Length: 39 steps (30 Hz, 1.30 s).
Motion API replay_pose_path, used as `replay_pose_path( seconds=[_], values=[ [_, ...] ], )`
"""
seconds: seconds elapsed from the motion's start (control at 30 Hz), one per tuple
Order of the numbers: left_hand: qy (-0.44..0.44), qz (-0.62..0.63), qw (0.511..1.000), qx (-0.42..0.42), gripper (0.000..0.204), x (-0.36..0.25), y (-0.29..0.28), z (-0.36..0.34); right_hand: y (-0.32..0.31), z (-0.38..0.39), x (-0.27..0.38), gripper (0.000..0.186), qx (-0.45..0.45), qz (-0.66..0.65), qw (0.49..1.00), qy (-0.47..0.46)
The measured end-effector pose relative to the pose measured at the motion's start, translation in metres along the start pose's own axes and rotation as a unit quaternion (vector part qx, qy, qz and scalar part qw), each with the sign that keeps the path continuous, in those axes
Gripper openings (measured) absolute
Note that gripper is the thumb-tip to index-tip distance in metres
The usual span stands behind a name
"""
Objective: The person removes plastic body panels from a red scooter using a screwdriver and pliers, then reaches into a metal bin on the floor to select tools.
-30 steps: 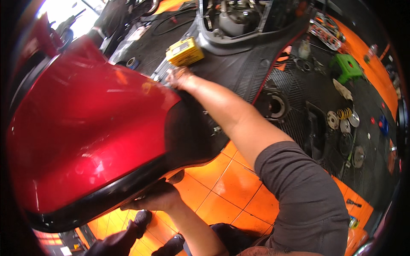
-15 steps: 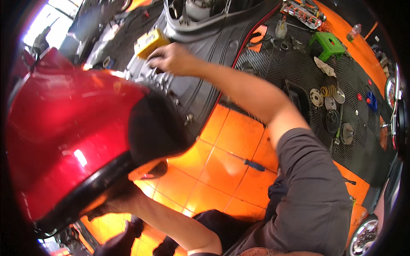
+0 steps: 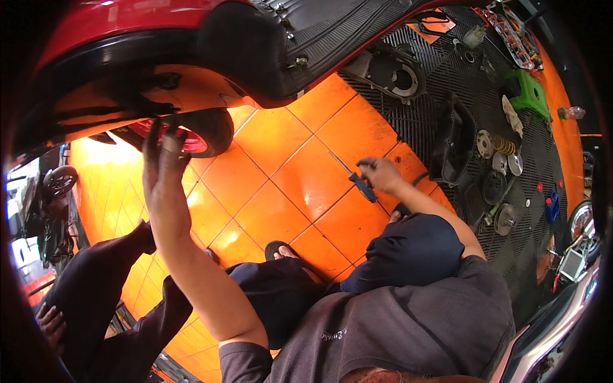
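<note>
A red scooter or motorbike body [image 3: 128,25] hangs over the upper left, with a glossy black lower edge and a tyre [image 3: 220,131] with a pinkish-red rim below. My left hand [image 3: 165,150] is raised under that edge, in front of the wheel, fingers apart and nothing visible in them. Over the orange tiles, my right hand [image 3: 383,177] is right beside a screwdriver [image 3: 363,187] with a blue handle and thin shaft. Its fingers are bent and blurred; I cannot tell whether they touch the screwdriver.
A ribbed black mat [image 3: 440,70] at right bears a metal casing [image 3: 399,76], a black cover [image 3: 453,137], a yellow-gold spring [image 3: 504,147], several round discs and a green stool [image 3: 529,96]. Another person's dark-trousered legs [image 3: 96,287] are at lower left.
My view has swung down and right. My right hand has come away from the yellow box and parts by the red body, down to the screwdriver. My left hand now shows below the body's edge.
</note>
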<state>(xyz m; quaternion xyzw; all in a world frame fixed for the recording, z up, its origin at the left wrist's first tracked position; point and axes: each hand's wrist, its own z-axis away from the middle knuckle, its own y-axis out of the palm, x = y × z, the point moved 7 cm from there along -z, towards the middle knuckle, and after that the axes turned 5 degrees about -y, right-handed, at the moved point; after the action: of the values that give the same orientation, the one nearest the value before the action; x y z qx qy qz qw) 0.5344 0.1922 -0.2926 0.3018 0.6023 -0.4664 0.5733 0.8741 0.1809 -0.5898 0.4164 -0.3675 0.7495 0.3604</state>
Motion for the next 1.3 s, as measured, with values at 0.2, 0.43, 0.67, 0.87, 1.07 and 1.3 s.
replay_pose_path(
  seconds=[0.2, 0.43, 0.67, 0.87, 1.07, 1.3],
  values=[
    [-0.097, -0.281, 0.933, 0.202, 0.059, -0.007, -0.051, 0.071, 0.054, 0.027, 0.005, 0.034, -0.073, 0.405, 0.859, -0.305],
    [0.044, -0.089, 0.995, -0.013, 0.052, -0.021, -0.204, 0.045, 0.05, -0.002, -0.048, 0.043, 0.016, 0.44, 0.883, -0.165],
    [0.206, 0.113, 0.954, -0.187, 0.054, -0.129, -0.26, -0.036, -0.026, 0.008, 0.002, 0.043, 0.015, 0.367, 0.93, -0.022],
    [0.34, 0.081, 0.921, -0.17, 0.053, -0.225, -0.252, -0.085, -0.113, 0.006, 0.182, 0.039, -0.248, 0.361, 0.844, -0.31],
    [0.342, 0.08, 0.929, -0.12, 0.057, -0.272, -0.181, -0.098, -0.117, -0.073, 0.349, 0.03, -0.221, 0.422, 0.84, -0.259],
    [0.281, 0.11, 0.951, -0.062, 0.057, -0.25, -0.203, -0.119, -0.106, -0.222, 0.328, 0.034, -0.251, 0.573, 0.737, -0.255]
  ],
)
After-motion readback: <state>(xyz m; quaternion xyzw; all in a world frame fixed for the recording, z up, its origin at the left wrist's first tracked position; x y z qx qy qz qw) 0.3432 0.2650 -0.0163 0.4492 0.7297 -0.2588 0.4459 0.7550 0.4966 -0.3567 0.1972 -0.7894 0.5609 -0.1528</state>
